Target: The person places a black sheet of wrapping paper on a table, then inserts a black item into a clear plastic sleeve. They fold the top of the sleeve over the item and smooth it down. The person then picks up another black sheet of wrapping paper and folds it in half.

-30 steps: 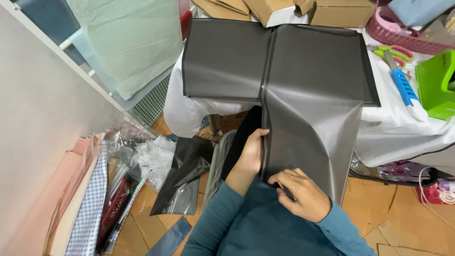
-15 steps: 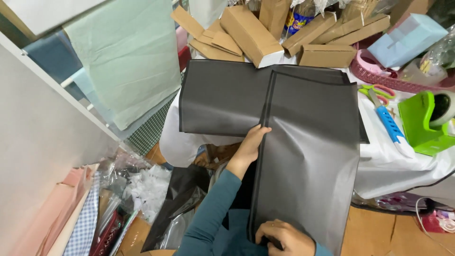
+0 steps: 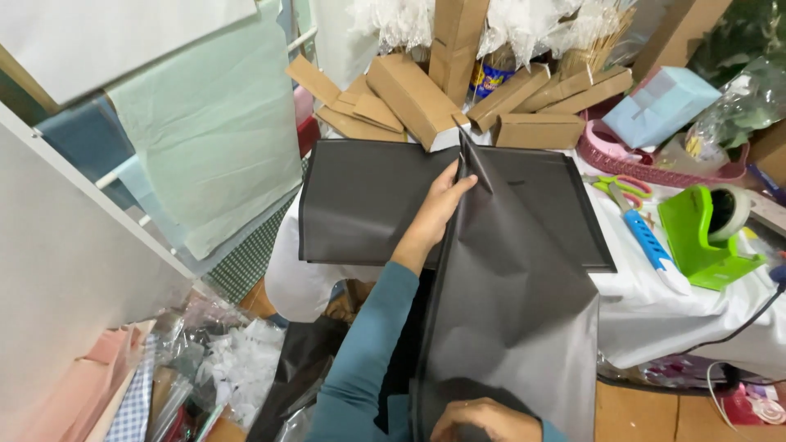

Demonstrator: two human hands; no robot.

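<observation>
A: We see the left hand [image 3: 438, 209] pinched shut on the upper edge of the dark grey sheet [image 3: 512, 327], fingers stretched along the fold.

B: And the right hand [image 3: 483, 419] grips the sheet's lower edge at the bottom of the frame, fingers curled.

A: The sheet's long axis runs away from us, top end over the tabletop [image 3: 655, 311]. We note it's matte and smooth, with slight creases.

B: More grey sheets [image 3: 360, 200] lie flat on the white-draped tabletop, cardboard boxes [image 3: 413, 94] behind.

The left hand [image 3: 438, 214] pinches the raised fold of a dark grey sheet [image 3: 508, 311] over the white-covered worktop [image 3: 655, 307]. The right hand [image 3: 483, 419] grips the sheet's near edge. Cardboard boxes [image 3: 409, 94] lie behind.
</observation>
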